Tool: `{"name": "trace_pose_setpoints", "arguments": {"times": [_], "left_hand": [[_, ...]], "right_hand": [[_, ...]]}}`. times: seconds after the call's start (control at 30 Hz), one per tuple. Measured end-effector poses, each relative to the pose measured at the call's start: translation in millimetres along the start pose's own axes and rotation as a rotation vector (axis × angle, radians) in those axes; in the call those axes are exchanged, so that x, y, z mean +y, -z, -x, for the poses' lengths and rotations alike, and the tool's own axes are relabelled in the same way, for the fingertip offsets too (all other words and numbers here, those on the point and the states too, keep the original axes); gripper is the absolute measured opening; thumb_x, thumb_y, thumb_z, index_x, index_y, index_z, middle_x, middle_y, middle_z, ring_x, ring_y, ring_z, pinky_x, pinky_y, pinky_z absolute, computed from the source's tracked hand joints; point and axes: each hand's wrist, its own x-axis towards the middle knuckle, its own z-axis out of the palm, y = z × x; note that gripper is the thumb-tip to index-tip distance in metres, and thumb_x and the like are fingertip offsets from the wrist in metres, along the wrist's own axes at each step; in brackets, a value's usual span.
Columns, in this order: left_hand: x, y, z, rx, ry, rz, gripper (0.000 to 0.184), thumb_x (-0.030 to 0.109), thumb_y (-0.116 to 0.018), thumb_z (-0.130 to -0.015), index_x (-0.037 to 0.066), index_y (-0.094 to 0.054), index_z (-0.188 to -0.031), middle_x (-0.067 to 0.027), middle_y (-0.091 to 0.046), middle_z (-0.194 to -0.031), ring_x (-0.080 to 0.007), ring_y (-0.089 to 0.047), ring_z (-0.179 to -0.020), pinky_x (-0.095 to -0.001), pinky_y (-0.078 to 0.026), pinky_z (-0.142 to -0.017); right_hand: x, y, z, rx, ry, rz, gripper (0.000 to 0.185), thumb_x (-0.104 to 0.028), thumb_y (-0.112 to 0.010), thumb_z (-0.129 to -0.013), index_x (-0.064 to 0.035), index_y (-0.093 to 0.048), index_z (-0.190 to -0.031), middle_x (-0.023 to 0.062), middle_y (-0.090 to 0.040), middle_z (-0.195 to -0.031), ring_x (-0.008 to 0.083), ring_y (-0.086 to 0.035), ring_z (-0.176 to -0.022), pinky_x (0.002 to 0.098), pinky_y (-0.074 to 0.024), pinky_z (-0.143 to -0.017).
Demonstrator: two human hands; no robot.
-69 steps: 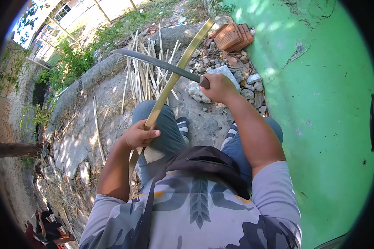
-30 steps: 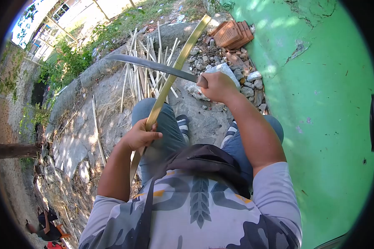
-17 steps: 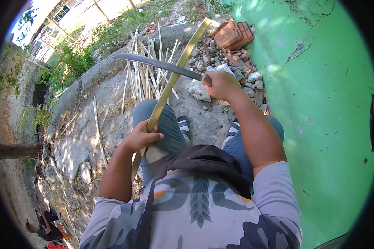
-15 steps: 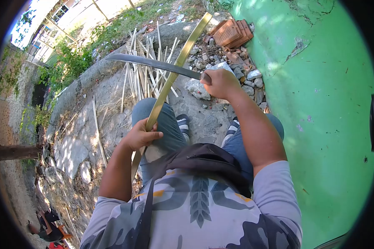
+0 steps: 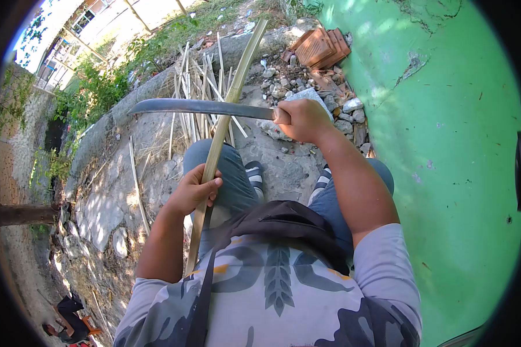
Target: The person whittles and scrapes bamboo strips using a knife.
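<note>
My left hand (image 5: 194, 191) is closed around a long bamboo strip (image 5: 216, 144) at its lower half. The strip leans up and away over my left knee, its pale face showing and its lower end beside my shirt. My right hand (image 5: 303, 120) grips the handle of a machete (image 5: 185, 107). Its long grey blade points left, nearly level, and crosses the strip above my left hand. Whether the edge touches the strip I cannot tell.
Beyond my knees lies a pile of thin split strips (image 5: 200, 98) on the stone ground. Rubble (image 5: 283, 87) and stacked roof tiles (image 5: 318, 49) sit by the green wall (image 5: 451, 173) at my right. Another person (image 5: 72, 321) is at the lower left.
The strip's upper end has swung left and its face has turned, showing a paler side. The machete has shifted left and slightly down, its blade now more level and lower along the strip.
</note>
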Motion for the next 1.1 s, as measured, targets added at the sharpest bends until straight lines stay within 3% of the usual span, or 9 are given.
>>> {"name": "trace_pose_setpoints", "arguments": {"times": [0.23, 0.33, 0.53, 0.73, 0.97, 1.1], "left_hand": [[16, -20, -5, 0.171, 0.038, -0.195, 0.037, 0.027, -0.078, -0.096, 0.003, -0.059, -0.117, 0.0037, -0.054, -0.075, -0.0062, -0.052, -0.061, -0.025, -0.045, -0.054], [17, -22, -8, 0.281, 0.083, -0.31, 0.034, 0.032, -0.077, -0.096, 0.006, -0.06, -0.111, 0.0052, -0.051, -0.075, -0.0051, -0.049, -0.06, -0.024, -0.04, -0.052], [5, -24, -9, 0.411, -0.088, -0.512, 0.038, 0.038, -0.076, -0.096, 0.003, -0.061, -0.09, 0.0008, -0.054, -0.069, -0.0105, -0.048, -0.061, -0.0306, -0.041, -0.054], [-12, -33, -13, 0.479, -0.271, -0.692, 0.041, 0.035, -0.069, -0.101, 0.0, -0.057, -0.084, -0.0103, -0.057, -0.065, -0.0171, -0.051, -0.059, -0.0384, -0.043, -0.055], [-16, -25, -12, 0.46, -0.289, -0.67, 0.04, 0.033, -0.065, -0.104, 0.0, -0.054, -0.084, -0.012, -0.055, -0.065, -0.0197, -0.048, -0.059, -0.041, -0.041, -0.055], [-11, -25, -14, 0.441, -0.229, -0.694, 0.038, 0.031, -0.069, -0.101, 0.0, -0.054, -0.085, -0.0118, -0.055, -0.066, -0.0191, -0.049, -0.06, -0.0403, -0.043, -0.057]], "right_hand": [[9, 0, 2, 0.044, 0.026, 0.0, 0.018, -0.028, -0.075, -0.084, -0.0121, -0.067, -0.086, 0.0125, -0.068, -0.074, 0.0375, -0.069, -0.072, 0.0496, -0.0526, -0.065], [11, 0, 2, 0.044, 0.03, 0.023, 0.018, -0.028, -0.076, -0.083, -0.0124, -0.068, -0.087, 0.0122, -0.069, -0.076, 0.0374, -0.07, -0.074, 0.0495, -0.0537, -0.066], [6, -6, 1, -0.039, 0.007, 0.023, 0.02, -0.029, -0.075, -0.082, -0.0124, -0.067, -0.088, 0.0123, -0.07, -0.077, 0.0375, -0.07, -0.075, 0.05, -0.0544, -0.067], [-13, -11, 1, -0.117, 0.018, 0.073, 0.02, -0.03, -0.073, -0.083, -0.0124, -0.066, -0.087, 0.0141, -0.071, -0.078, 0.0388, -0.07, -0.077, 0.0513, -0.0544, -0.068], [8, -26, 0, -0.068, -0.096, -0.002, 0.021, -0.034, -0.071, -0.088, -0.0125, -0.067, -0.089, 0.0158, -0.07, -0.078, 0.0411, -0.07, -0.077, 0.0529, -0.0541, -0.068], [-13, -17, -2, -0.169, -0.087, 0.06, 0.023, -0.035, -0.07, -0.089, -0.0121, -0.069, -0.089, 0.0162, -0.071, -0.08, 0.0405, -0.071, -0.079, 0.0525, -0.055, -0.071]]}}
